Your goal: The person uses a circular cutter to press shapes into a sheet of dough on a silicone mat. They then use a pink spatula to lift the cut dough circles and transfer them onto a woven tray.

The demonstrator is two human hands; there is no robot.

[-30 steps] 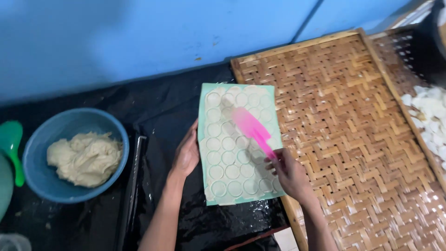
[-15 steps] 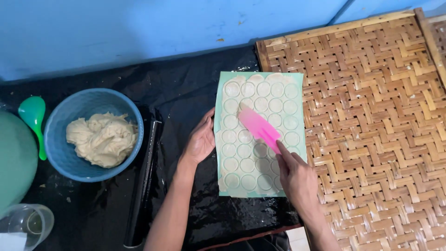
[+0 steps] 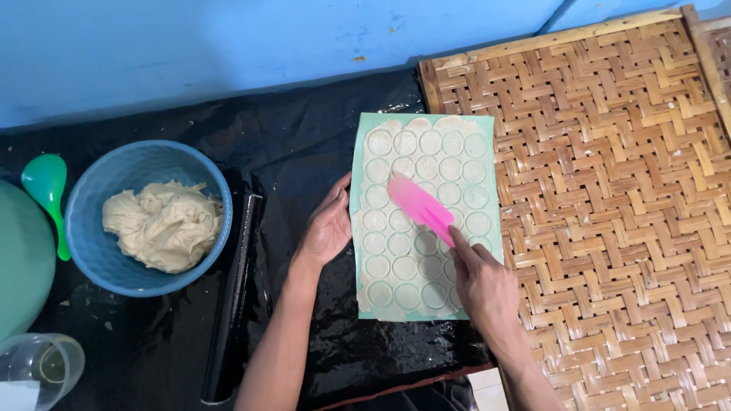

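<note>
A pale green mould sheet (image 3: 487,133) with rows of round holes filled with beige dough lies on the black plastic sheet (image 3: 304,144), its right edge over the woven bamboo tray (image 3: 609,190). My right hand (image 3: 483,289) grips a pink spatula (image 3: 419,205) whose blade lies flat on the middle of the mould. My left hand (image 3: 327,228) presses the mould's left edge with fingers spread.
A blue bowl (image 3: 99,259) with a lump of beige dough (image 3: 164,224) sits at left. Beside it are a green spoon (image 3: 46,186), a green lid edge (image 3: 19,259) and a clear cup (image 3: 38,369). A black roll (image 3: 232,304) lies between bowl and arm.
The view has shifted, so everything sits further right and up. The spatula blade has slid slightly toward the mould's middle. My left hand keeps its place on the mould's left edge.
</note>
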